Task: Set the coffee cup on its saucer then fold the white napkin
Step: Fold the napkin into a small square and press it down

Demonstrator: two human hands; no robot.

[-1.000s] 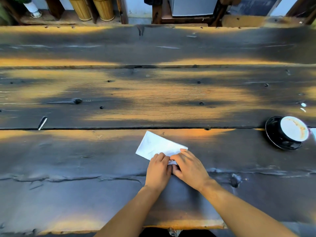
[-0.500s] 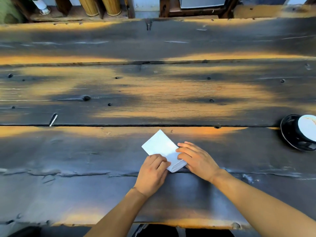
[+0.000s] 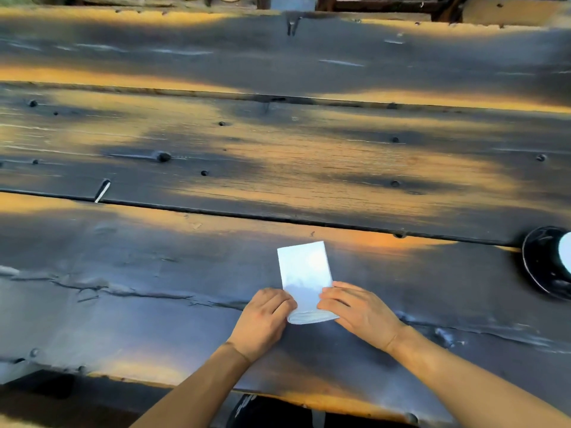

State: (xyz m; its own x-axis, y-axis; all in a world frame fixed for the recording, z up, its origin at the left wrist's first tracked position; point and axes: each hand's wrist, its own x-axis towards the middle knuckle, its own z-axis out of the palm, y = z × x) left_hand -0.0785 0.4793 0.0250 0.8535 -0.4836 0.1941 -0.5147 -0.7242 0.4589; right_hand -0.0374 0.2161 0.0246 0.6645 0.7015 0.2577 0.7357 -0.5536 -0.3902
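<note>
**Napkin folded, both hands on its near end**

We see the napkin (image 3: 304, 271) lying on the table (image 3: 154, 273), folded into a narrow white rectangle w/ its long side running away from the person. Its near end looks rounded, like a soft fold, and sits between the 2 hands.

Left hand (image 3: 262, 319): on the napkin's near-left corner, fingers curled in, tips touching the paper's left edge. It looks like a pinch on that edge, tho the fingertips are partly hidden under the knuckles.

Right hand (image 3: 358, 313): on the near-right corner, fingers fairly straight and laid flat over the paper's right edge, pressing it down rather than gripping it.

Both forearms come in from the bottom of the view, bare.

The cup (image 3: 566, 251) is at the far right edge of the frame, cut off by it; only a white sliver shows. It sits on the black saucer (image 3: 537, 267), also partly cut off. Cup and saucer are well apart from the napkin, to its right.

The table is 3 dark, weathered planks w/ orange worn patches, knots and seams btwn boards. The napkin lies on the nearest plank, just short of the seam.
</note>
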